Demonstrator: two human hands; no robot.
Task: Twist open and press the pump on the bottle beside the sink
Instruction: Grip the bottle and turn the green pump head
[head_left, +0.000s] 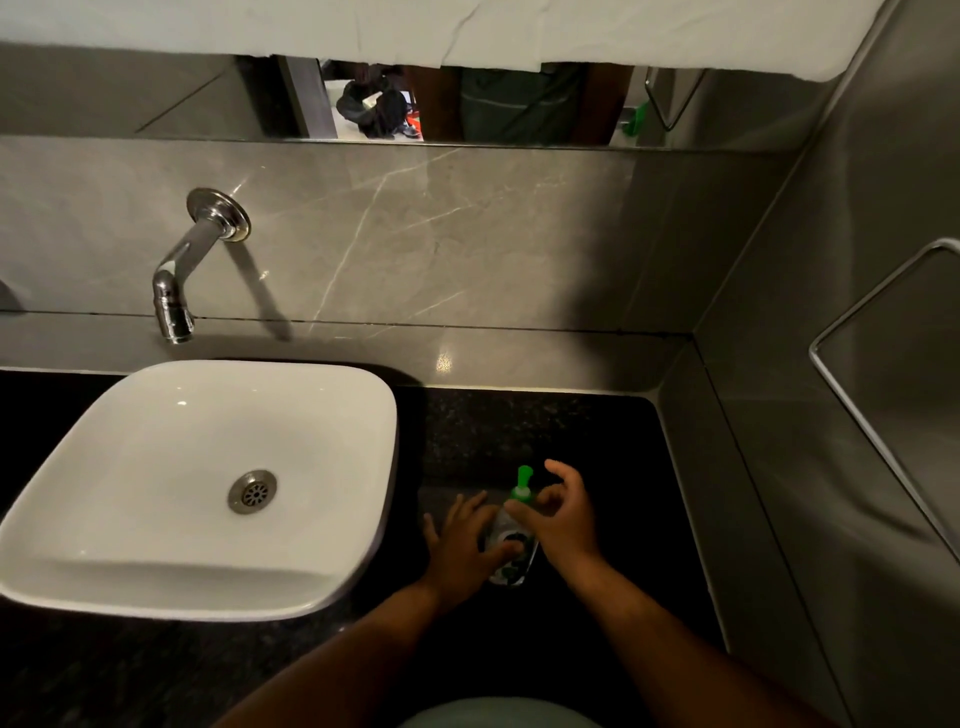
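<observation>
A clear bottle (511, 558) with a green pump (522, 486) stands upright on the black counter (545, 431), right of the white sink (208, 483). My left hand (462, 545) lies against the bottle's left side, fingers spread, thumb across its front. My right hand (561, 514) curls around the bottle's neck just below the green pump, thumb on the collar, other fingers raised and apart. The pump nozzle points away from me. The bottle's middle is hidden by my hands.
A chrome wall tap (179, 291) juts over the sink. Grey marble walls close the counter at the back and right. A metal rail (872, 415) hangs on the right wall. A mirror strip (467, 104) runs above.
</observation>
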